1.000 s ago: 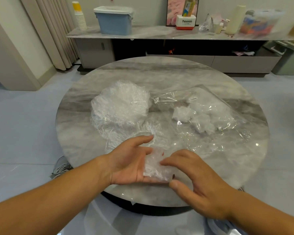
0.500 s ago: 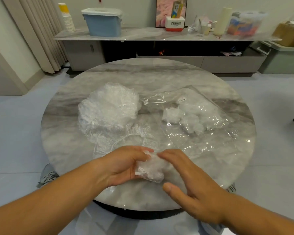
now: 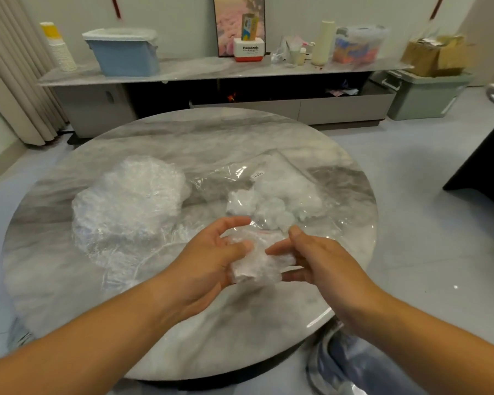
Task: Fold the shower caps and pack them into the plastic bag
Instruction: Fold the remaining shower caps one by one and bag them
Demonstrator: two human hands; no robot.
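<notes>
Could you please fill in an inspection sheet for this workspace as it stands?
Surface: round marble table, glossy.
Job's things: bunched shower cap held above the near edge; pile of loose shower caps on the left; plastic bag on the right, with folded caps inside.
Clutter: sideboard carries a blue bin, paper cups, a cardboard box and small items.
Hands: left hand and right hand both grip the bunched shower cap.
Cables: nothing seen.
Surroundings: curtain at left, green crate on the floor at right.
</notes>
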